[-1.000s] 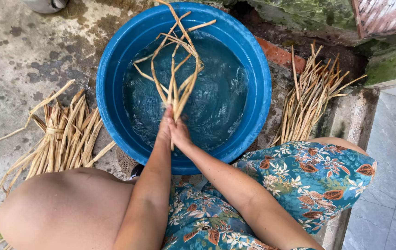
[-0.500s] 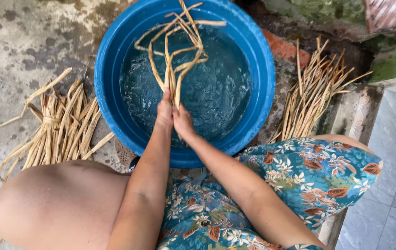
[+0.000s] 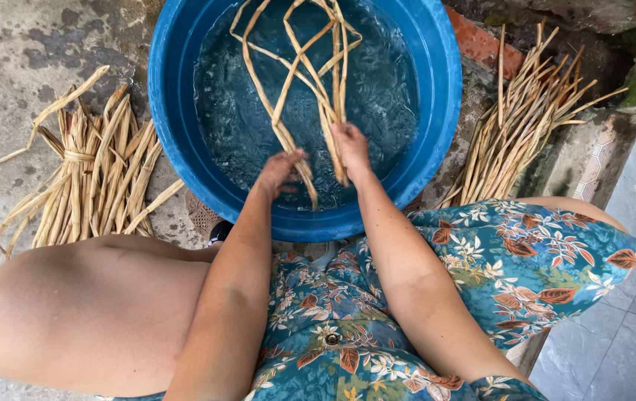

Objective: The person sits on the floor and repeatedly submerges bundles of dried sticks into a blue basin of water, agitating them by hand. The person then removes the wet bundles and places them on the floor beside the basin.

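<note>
Head camera looks straight down on my two hands over a round blue basin (image 3: 177,141) filled with water. My left hand (image 3: 277,172) is closed around the lower ends of a few long pale straw strips (image 3: 288,82), and my right hand (image 3: 349,148) is clamped on a few more just beside it; the two hands sit a little apart at the near side of the basin. From my grip the strips fan away across the water, bending and crossing one another toward the far rim. On the concrete floor (image 3: 6,67) to my left lies a tied bundle of the same straw (image 3: 88,186), near the basin. To my right a loose sheaf of straw stalks (image 3: 526,119) leans beside the basin wall. My knees, in a blue flowered cloth (image 3: 541,260), frame the basin.
</note>
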The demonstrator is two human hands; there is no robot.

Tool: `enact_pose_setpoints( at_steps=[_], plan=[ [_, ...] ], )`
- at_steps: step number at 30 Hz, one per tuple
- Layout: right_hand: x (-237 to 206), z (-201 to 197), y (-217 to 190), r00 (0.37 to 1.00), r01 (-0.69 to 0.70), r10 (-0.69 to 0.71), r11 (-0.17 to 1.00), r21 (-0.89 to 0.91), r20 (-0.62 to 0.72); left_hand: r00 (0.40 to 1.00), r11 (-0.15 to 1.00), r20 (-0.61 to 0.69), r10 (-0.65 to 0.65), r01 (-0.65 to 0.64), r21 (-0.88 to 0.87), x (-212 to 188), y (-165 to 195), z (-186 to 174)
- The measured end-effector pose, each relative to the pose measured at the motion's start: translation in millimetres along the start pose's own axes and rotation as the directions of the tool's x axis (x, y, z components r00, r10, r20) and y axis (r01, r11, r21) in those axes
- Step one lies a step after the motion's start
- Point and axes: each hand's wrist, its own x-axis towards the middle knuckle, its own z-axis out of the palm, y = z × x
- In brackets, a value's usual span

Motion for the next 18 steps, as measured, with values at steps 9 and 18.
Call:
enact_pose_setpoints(
  at_steps=[9, 18],
  plan=[
    [-26.1, 3.0, -14.9, 0.809, -0.474, 0.534, 0.839, -0.267, 0.246, 0.914, 0.862, -0.324, 0.244, -0.357, -0.360, 14.1, 26.2, 3.8],
    [-20.5, 9.2, 8.6, 0.871, -0.262, 0.382, 0.894, -0.365, 0.310, 0.770, 0.853, -0.387, 0.508, -0.512, 0.100, 21.5, 26.4, 26.9]
  ],
)
